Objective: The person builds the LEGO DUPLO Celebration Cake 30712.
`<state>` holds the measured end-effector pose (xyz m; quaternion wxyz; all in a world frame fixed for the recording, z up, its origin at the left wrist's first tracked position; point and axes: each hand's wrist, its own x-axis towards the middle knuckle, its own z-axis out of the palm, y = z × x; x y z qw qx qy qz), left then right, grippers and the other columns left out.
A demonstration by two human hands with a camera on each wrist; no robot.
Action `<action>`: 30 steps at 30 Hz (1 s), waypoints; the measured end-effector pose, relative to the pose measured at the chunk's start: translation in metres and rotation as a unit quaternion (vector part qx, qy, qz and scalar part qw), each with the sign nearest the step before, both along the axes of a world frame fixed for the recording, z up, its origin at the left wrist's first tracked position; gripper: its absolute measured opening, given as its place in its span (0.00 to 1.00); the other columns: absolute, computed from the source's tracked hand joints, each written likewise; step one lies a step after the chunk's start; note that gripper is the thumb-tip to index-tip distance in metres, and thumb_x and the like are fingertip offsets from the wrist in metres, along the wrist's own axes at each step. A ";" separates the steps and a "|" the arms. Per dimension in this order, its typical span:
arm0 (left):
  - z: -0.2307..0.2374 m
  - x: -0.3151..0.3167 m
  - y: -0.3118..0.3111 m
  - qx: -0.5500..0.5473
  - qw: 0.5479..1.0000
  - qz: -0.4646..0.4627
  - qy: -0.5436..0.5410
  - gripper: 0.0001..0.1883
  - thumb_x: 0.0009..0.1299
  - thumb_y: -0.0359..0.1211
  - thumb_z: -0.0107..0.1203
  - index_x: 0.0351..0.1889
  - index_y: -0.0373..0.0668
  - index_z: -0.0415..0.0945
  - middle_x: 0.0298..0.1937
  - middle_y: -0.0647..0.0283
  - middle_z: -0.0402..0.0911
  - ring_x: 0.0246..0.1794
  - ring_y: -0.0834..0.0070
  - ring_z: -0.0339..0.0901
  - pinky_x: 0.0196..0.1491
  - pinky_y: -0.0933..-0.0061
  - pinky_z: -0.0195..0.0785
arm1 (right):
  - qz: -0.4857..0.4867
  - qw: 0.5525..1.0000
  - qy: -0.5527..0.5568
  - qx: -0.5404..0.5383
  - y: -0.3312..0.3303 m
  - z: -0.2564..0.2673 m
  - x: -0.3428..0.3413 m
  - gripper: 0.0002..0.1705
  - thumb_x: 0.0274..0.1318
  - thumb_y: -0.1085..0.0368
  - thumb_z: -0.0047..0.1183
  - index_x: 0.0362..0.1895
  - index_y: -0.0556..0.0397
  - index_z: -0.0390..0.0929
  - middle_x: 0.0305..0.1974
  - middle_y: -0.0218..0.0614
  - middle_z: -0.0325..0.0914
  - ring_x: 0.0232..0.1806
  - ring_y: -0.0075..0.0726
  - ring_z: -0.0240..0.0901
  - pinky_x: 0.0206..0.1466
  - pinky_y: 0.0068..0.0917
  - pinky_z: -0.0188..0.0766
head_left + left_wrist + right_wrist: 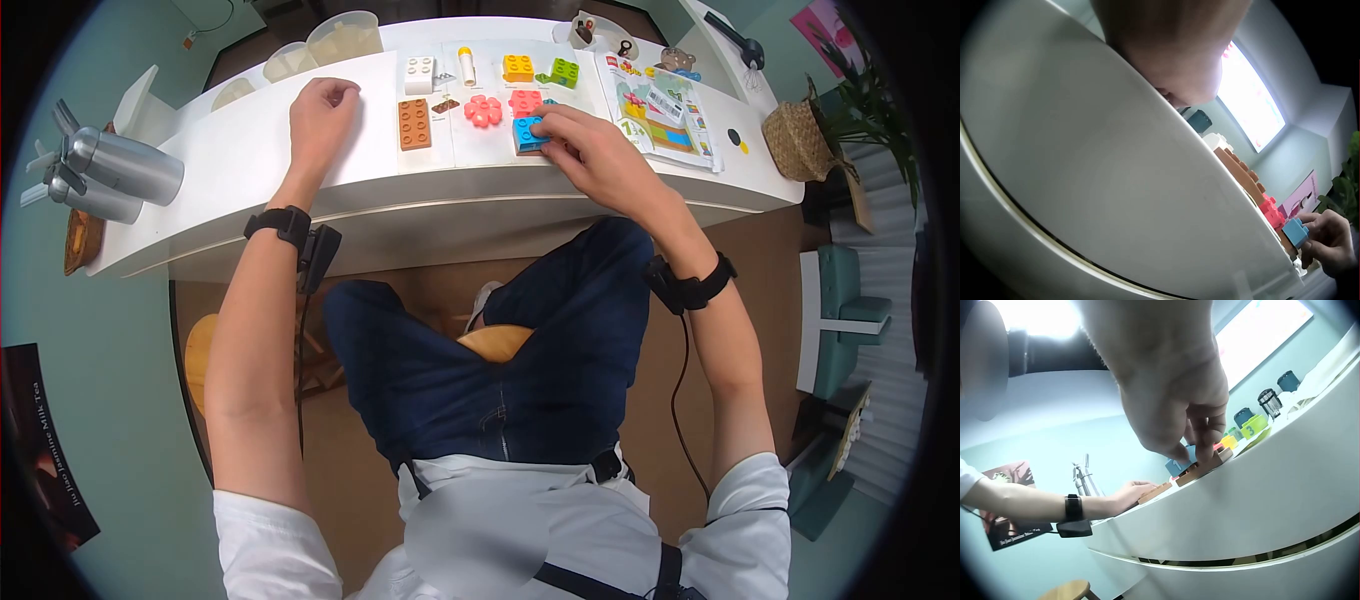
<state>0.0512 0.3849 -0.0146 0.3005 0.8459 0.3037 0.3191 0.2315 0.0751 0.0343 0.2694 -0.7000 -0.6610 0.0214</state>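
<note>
My right hand (600,155) pinches a blue toy brick (527,134) between thumb and fingers near the table's front edge. In the right wrist view the blue brick (1179,461) is close over a brown brick (1207,467). Behind it lie a pink brick (524,102) and a pink flower piece (483,111). Another brown brick (414,123) lies left of these, with a white brick (420,74) beyond it. My left hand (325,115) rests on the white table, fingers loosely curled, holding nothing.
At the back are a yellow-topped white tube (466,66), a yellow brick (517,68) and a green brick (565,72). A printed toy packet (660,110) lies right of the bricks. Metal pitchers (130,165) stand far left; a woven basket (800,140) is far right.
</note>
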 end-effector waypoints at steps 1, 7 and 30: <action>-0.001 0.000 0.000 0.001 1.000 0.002 0.003 0.11 0.69 0.34 0.57 0.41 0.37 0.85 0.44 0.62 0.84 0.41 0.75 0.81 0.49 0.74 0.73 | -0.001 1.000 0.001 -0.005 0.000 0.001 -0.002 0.11 0.63 0.70 0.54 0.48 0.58 0.75 0.54 0.45 0.78 0.44 0.52 0.78 0.45 0.36 0.75; 0.000 -0.001 0.001 -0.001 1.000 0.002 0.009 0.11 0.70 0.34 0.57 0.42 0.37 0.85 0.44 0.63 0.84 0.41 0.76 0.81 0.49 0.75 0.73 | -0.011 0.998 0.057 0.021 0.000 -0.003 -0.004 0.10 0.62 0.71 0.55 0.46 0.59 0.76 0.41 0.45 0.79 0.36 0.48 0.74 0.40 0.38 0.71; 0.011 0.028 -0.119 0.293 0.889 -0.348 -0.055 0.25 0.63 0.26 0.59 0.60 0.49 0.77 0.64 0.68 0.77 0.64 0.59 0.68 0.64 0.56 0.63 | -0.047 0.996 0.046 0.067 -0.002 -0.008 -0.018 0.15 0.57 0.75 0.57 0.50 0.58 0.81 0.50 0.45 0.77 0.41 0.50 0.80 0.43 0.39 0.77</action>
